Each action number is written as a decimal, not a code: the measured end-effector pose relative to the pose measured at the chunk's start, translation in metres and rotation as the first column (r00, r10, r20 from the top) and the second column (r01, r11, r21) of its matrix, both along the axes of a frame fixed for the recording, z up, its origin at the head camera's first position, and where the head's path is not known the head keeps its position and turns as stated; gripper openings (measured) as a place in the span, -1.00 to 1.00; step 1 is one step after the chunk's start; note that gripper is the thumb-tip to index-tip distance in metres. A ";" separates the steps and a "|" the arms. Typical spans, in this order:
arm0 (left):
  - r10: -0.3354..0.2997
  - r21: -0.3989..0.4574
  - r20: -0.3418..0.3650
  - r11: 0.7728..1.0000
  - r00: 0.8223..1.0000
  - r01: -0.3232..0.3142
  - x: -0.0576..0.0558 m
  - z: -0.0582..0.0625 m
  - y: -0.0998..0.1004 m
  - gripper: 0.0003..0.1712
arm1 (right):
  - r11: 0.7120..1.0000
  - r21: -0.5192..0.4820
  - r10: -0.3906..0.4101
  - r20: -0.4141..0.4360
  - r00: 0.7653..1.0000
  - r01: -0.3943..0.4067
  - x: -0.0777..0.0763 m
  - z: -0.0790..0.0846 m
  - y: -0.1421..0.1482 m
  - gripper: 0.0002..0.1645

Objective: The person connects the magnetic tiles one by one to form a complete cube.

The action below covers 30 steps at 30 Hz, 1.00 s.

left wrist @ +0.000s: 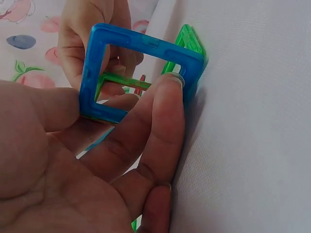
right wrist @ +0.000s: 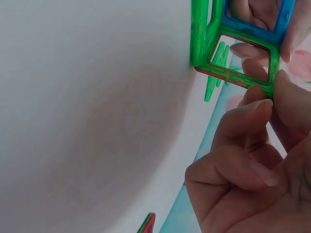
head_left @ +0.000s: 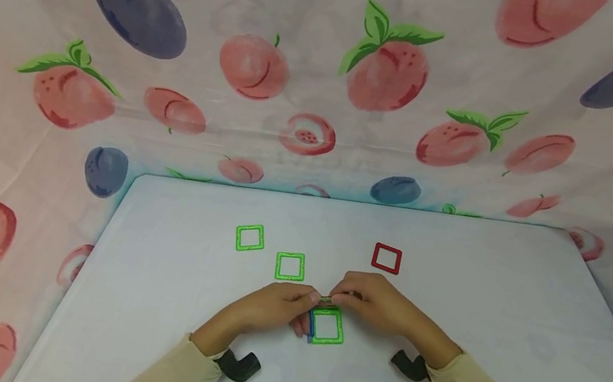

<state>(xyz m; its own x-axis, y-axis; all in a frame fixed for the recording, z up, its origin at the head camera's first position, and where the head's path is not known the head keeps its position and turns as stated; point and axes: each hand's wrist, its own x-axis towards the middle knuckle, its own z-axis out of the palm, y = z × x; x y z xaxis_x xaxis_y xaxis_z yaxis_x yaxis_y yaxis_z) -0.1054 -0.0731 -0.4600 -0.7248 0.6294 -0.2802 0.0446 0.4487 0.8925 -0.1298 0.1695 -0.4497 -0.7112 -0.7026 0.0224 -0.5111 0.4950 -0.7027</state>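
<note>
A green square magnetic tile [head_left: 326, 341] lies flat on the table between the hands. Along its left edge stands a blue square magnetic tile [left wrist: 146, 43], an open frame. My left hand [head_left: 276, 304] holds this blue tile between thumb and fingers, with fingertips reaching into its opening. Another green square tile [right wrist: 274, 60] stands upright at the far edge of the flat one, meeting the blue tile at a corner. My right hand [head_left: 376, 301] pinches its upper corner between thumb and index finger, the other fingers curled below.
Two loose green square tiles [head_left: 249, 248] [head_left: 288, 278] lie farther back on the left. A red square tile [head_left: 398, 262] lies back right. The white table [head_left: 186, 218] meets a fruit-patterned cloth [head_left: 194, 64] at its far edge. Black wrist-mounted pieces [head_left: 238, 367] project near both cuffs.
</note>
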 end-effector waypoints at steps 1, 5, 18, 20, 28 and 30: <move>0.002 0.000 0.003 1.000 1.000 -0.002 0.000 0.000 0.000 -0.58 | 1.000 0.004 -0.001 0.006 1.000 0.001 0.000 0.000 0.000 -0.85; 0.007 -0.008 0.009 1.000 1.000 -0.007 0.000 0.001 0.001 -0.59 | 0.999 0.030 -0.017 0.032 0.999 0.016 0.000 0.002 0.000 -0.85; 0.050 0.007 0.060 0.999 0.997 -0.050 0.002 0.005 0.005 -0.63 | 0.947 0.159 -0.273 -0.057 0.960 0.279 -0.012 0.006 0.023 -0.79; 0.052 0.009 0.067 0.999 0.996 -0.053 0.002 0.006 0.005 -0.64 | 0.914 0.192 -0.342 -0.110 0.933 0.357 -0.019 0.007 0.032 -0.80; 0.042 0.011 0.054 0.999 0.998 -0.042 0.003 0.008 0.004 -0.63 | 0.817 0.351 -0.444 -0.126 0.887 0.458 -0.040 -0.001 0.060 -0.78; 0.040 0.012 0.053 0.999 0.998 -0.041 0.003 0.008 0.004 -0.63 | 0.813 0.368 -0.442 -0.115 0.890 0.451 -0.042 -0.003 0.064 -0.78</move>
<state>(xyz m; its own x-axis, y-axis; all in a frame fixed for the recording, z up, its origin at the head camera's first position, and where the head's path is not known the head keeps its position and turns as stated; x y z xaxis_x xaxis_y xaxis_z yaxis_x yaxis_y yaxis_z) -0.1023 -0.0693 -0.4516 -0.7345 0.6034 -0.3105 -0.0203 0.4378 0.8988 -0.1721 0.2332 -0.4522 -0.9514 -0.2656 -0.1559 -0.1829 0.8946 -0.4078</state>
